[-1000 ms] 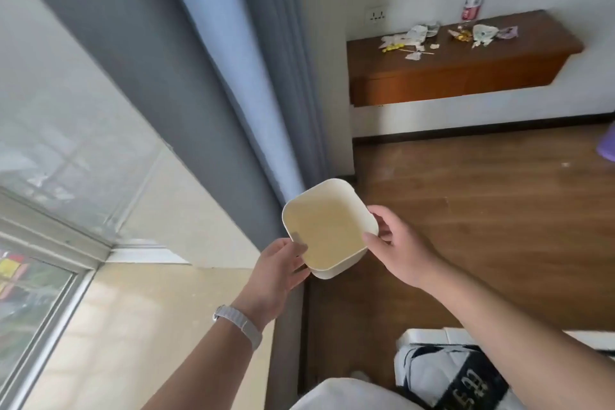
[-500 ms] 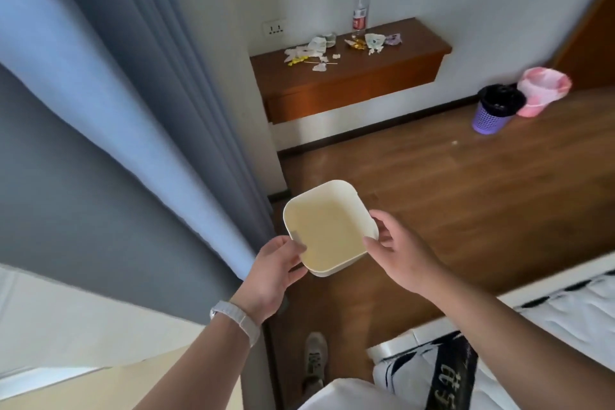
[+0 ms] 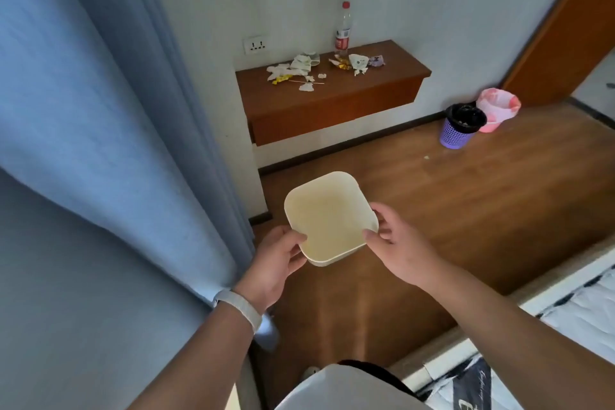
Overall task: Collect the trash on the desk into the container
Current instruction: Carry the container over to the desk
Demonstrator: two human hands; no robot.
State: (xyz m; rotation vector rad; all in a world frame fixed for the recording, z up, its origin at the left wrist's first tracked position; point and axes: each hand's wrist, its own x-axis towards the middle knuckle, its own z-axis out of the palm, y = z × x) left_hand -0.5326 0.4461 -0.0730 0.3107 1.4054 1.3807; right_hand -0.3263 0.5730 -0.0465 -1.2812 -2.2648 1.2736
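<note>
Holding an empty cream container (image 3: pixel 327 218) at lower centre of frame, left hand (image 3: pixel 278 261) and right hand (image 3: pixel 397 248) both closed on its near corners; mouth turned up toward the camera, roughly square, no clear long axis; trash (image 3: pixel 307 71) scattered on the wall-mounted bench (image 3: pixel 332 100) at upper centre, well apart; light scraps likely to slip off the bench edge to the floor (image 3: pixel 466 203) if swept carelessly.

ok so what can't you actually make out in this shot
Head view only:
- Scraps of trash on the wall-mounted wooden desk: too small to identify individually.
- Red label on the clear plastic bottle: too small to read.
- Purple mesh bin: black liner hides its contents.
- Left hand fingers: hidden under the cream square plastic container.
</note>
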